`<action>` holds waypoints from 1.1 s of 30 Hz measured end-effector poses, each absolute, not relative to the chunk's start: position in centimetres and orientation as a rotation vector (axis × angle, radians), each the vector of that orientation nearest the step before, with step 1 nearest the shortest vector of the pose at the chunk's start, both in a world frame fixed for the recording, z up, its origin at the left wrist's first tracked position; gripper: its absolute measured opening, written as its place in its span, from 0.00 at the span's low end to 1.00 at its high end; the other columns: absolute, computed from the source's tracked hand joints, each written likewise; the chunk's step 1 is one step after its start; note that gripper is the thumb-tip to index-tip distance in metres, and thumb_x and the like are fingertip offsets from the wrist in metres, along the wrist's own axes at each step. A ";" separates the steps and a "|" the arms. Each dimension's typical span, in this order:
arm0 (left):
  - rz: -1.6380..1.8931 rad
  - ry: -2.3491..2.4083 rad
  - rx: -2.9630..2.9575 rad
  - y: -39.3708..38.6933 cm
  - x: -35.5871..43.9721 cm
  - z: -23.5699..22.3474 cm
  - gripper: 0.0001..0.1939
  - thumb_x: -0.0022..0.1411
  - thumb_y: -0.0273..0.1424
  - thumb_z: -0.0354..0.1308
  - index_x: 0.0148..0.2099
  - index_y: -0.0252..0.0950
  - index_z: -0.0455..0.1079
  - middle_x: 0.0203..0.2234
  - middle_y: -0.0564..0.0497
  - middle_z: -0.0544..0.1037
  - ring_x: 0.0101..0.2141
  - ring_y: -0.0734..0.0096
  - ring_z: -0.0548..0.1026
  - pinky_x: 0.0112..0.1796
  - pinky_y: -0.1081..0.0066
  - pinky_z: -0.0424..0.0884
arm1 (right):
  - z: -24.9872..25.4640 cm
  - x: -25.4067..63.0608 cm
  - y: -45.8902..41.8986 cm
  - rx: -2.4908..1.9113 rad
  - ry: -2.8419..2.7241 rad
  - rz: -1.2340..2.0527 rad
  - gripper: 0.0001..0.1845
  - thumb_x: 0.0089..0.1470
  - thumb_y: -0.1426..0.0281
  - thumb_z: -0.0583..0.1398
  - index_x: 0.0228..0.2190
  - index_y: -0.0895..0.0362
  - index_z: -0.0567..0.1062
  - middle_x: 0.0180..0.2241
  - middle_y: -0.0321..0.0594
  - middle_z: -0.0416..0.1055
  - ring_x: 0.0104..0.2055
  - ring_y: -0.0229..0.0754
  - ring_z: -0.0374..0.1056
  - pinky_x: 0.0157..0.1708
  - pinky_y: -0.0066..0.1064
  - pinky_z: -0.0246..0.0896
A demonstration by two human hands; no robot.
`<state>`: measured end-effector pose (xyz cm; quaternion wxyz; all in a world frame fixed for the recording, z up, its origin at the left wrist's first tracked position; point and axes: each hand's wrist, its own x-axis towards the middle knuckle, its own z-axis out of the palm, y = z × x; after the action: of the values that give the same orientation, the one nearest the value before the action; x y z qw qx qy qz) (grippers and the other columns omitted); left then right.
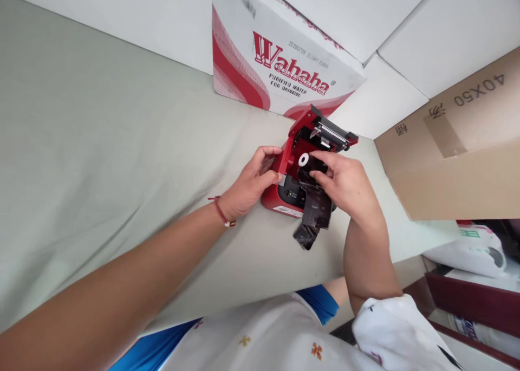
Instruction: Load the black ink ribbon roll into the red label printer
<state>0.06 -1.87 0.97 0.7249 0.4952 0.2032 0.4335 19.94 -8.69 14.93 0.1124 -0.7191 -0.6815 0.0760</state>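
Observation:
A small red printer point(271, 197) stands on the pale cloth, its hinged lid point(300, 121) raised and a dark roller showing under it. My left hand point(248, 184) grips the printer's left wall, thumb on the near edge and fingers around the outside. Over the open compartment, my right hand point(347, 184) pinches a roll of glossy black ribbon point(317, 206) with a white core point(303, 160). A loose, crumpled tail of ribbon hangs down past the printer's front edge. Whether the roll touches the compartment floor is hidden.
Behind the printer stands a white and red water carton point(284, 57) against a white wall. A brown cardboard box point(450, 138) is on the right. Beyond it, lower right, are a white bag point(475, 252) and a dark red shelf point(475, 300). Pale cloth point(101, 116) covers the surface.

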 end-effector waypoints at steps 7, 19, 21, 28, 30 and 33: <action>1.487 0.508 1.792 -3.9 -0.7 1.0 0.30 0.67 0.46 0.68 0.67 0.45 0.72 0.70 0.38 0.74 0.75 0.34 0.67 0.78 0.30 0.60 | 14.5 18.5 -6.3 -2.280 -2.184 0.139 0.24 0.65 0.72 0.64 0.60 0.48 0.86 0.57 0.45 0.88 0.56 0.63 0.83 0.53 0.51 0.76; 1.498 0.301 2.213 -6.3 -0.1 1.2 0.12 0.70 0.30 0.66 0.54 0.51 0.81 0.50 0.51 0.89 0.59 0.52 0.86 0.68 0.40 0.80 | 14.1 18.4 -7.0 -2.128 -2.086 0.158 0.22 0.68 0.68 0.65 0.61 0.51 0.86 0.59 0.46 0.87 0.51 0.56 0.84 0.57 0.50 0.79; 1.429 0.305 2.267 -6.3 -0.2 1.4 0.12 0.71 0.31 0.66 0.54 0.51 0.81 0.49 0.50 0.90 0.58 0.53 0.87 0.67 0.41 0.81 | 15.0 17.8 -8.3 -1.931 -2.036 0.163 0.16 0.72 0.65 0.64 0.55 0.51 0.89 0.54 0.43 0.89 0.47 0.50 0.85 0.54 0.45 0.80; 1.367 0.272 2.184 -6.5 -0.2 1.0 0.17 0.70 0.30 0.67 0.57 0.55 0.82 0.49 0.53 0.90 0.59 0.56 0.87 0.71 0.42 0.78 | 16.3 19.8 -7.8 -1.738 -1.833 -0.440 0.29 0.83 0.48 0.51 0.65 0.48 0.83 0.63 0.49 0.83 0.68 0.58 0.77 0.73 0.59 0.69; 1.402 0.261 2.144 -6.4 -0.2 1.0 0.18 0.70 0.29 0.68 0.57 0.56 0.82 0.49 0.54 0.90 0.58 0.57 0.88 0.70 0.44 0.78 | 15.7 21.0 -7.0 -1.773 -1.910 -0.428 0.33 0.84 0.46 0.48 0.68 0.49 0.81 0.65 0.50 0.82 0.72 0.58 0.74 0.75 0.61 0.66; 1.417 0.255 2.152 -6.4 -0.2 1.2 0.18 0.69 0.28 0.68 0.56 0.56 0.82 0.48 0.54 0.90 0.57 0.56 0.87 0.69 0.45 0.79 | 14.8 21.5 -7.7 -1.762 -1.941 -0.332 0.32 0.84 0.48 0.48 0.66 0.50 0.83 0.62 0.50 0.84 0.67 0.55 0.78 0.71 0.55 0.71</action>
<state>-0.19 -6.40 1.18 0.2730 0.7996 0.0947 0.5265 21.54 -7.68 14.80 0.2471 -0.6461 -0.7118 -0.1219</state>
